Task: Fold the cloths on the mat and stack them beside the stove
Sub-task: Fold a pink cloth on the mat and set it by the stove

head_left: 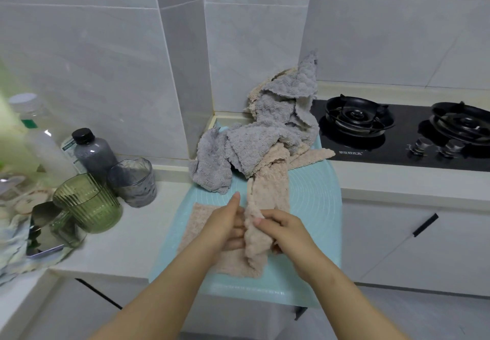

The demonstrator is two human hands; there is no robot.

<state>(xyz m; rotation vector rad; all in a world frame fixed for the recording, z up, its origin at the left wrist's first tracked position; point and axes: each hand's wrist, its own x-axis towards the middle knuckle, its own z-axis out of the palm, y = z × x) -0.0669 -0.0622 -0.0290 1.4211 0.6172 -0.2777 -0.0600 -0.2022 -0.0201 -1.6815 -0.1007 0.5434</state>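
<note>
While over the mat (313, 201), left hand (225, 227) and right hand (287, 231) in tight grip around the bunched beige cloth (255, 246).

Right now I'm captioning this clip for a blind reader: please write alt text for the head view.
A person's left hand and right hand grip a bunched beige fluffy cloth above a pale turquoise silicone mat on a white kitchen counter. Behind them lies a heap of crumpled grey and beige cloths, with a black glass gas stove to its right.
</note>
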